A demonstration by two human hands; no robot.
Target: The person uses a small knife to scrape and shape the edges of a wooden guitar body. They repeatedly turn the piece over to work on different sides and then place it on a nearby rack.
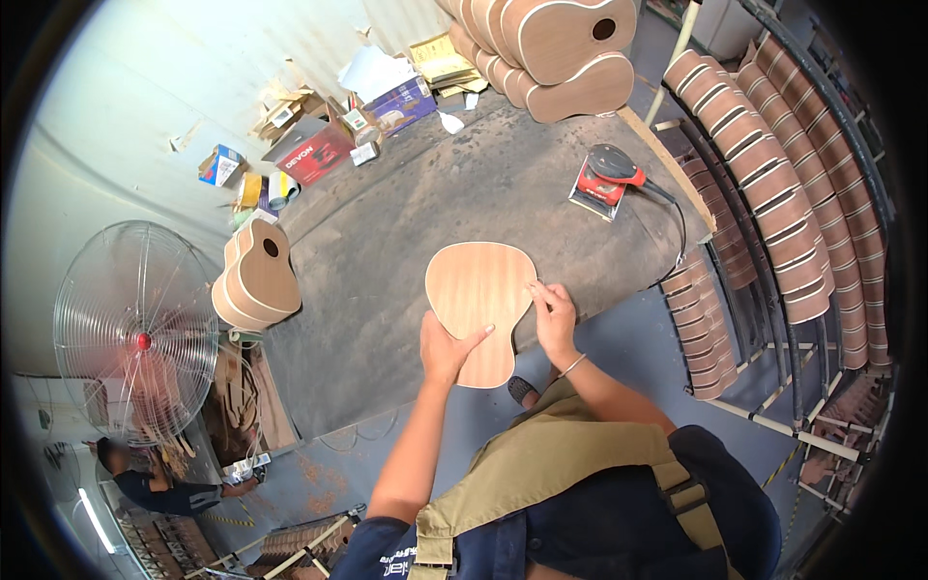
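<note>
A small ukulele-shaped wooden guitar body [480, 280] lies with a plain face up, pale edging round its rim and no sound hole showing. It is over the near edge of the workbench [377, 290], its narrower end toward me. My left hand [448, 346] grips its left side at the waist, thumb flat on the top face and fingers hidden beneath. At the right edge, my right hand [554, 314] has its fingers pinched together against the rim. Whatever is between those fingertips is too small to make out.
A red and black sander [611, 176] with a cable rests at the bench's right. Guitar bodies [556, 43] are stacked at the back; another [256, 275] stands left. Boxes [309, 150] line the wall. A fan [135, 329], a seated person [155, 483] and loaded racks [764, 184] surround the bench.
</note>
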